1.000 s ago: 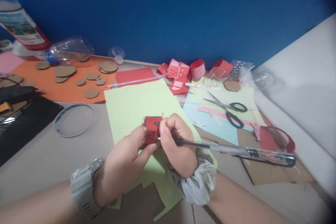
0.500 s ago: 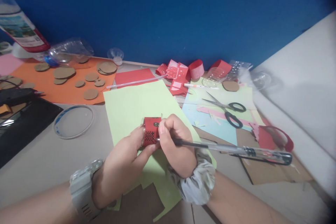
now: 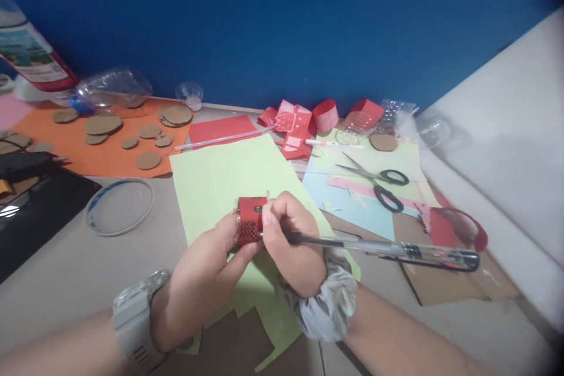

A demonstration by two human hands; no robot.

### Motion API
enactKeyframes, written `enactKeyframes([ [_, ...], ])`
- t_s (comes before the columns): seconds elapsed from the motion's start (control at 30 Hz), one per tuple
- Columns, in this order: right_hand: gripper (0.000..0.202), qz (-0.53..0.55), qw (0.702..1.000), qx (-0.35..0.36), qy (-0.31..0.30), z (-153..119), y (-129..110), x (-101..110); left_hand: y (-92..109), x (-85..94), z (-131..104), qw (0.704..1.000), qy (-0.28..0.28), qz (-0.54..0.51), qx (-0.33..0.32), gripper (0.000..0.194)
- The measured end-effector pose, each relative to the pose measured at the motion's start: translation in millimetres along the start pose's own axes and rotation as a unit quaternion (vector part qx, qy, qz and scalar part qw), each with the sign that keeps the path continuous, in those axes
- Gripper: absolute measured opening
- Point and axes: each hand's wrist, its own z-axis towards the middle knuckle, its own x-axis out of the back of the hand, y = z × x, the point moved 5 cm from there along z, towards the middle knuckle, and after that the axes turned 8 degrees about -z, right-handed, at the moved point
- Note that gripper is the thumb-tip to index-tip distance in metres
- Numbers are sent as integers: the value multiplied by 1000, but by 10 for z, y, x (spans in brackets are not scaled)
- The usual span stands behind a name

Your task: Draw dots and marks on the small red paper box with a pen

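Between my hands is a small red paper-wrapped cylinder [image 3: 249,224] with a black checkered patch and a dark round mark on its side. Clear plastic shows at its left edge. My left hand [image 3: 205,273], with a grey watch at the wrist, is closed around the cylinder's left and lower side. A clear-barrelled black pen [image 3: 374,247] is gripped in my right hand [image 3: 297,241], its tip touching the red surface near the checks. Under both hands lies a light green sheet of paper [image 3: 220,170] with a stepped cut-out at its lower edge.
Black-handled scissors [image 3: 374,179] lie on paper at the right. Cardboard discs [image 3: 103,124] rest on orange paper [image 3: 44,147] at the left, near a tape ring [image 3: 118,207] and a glue gun [image 3: 26,167]. Red paper loops [image 3: 325,115] stand along the blue wall [image 3: 282,23].
The whole view has shifted slightly, so things appear a little further left. The pen tip stays at the red cylinder, and both hands keep nearly the same pose.
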Motion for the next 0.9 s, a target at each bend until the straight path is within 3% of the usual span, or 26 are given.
enactKeyframes([
  [0.27, 34, -2, 1000, 10, 4, -2, -4, -4, -77, 3, -27, 999, 20, 35, -1, 21],
  [0.43, 36, 39, 995, 75, 46, -14, -35, 19, -5, 1, -24, 996, 2, -57, -68, 21],
  [0.6, 32, 53, 990, 91, 96, -21, -49, 50, 21, 16, -2, 988, 18, -123, -88, 27],
  [0.7, 32, 59, 990, 58, 114, 25, -59, 58, 6, 14, 4, 985, 35, -143, -85, 26],
  [0.9, 46, 112, 979, -110, 130, 88, 73, 148, 42, -19, -6, 983, 35, -155, -86, 27],
])
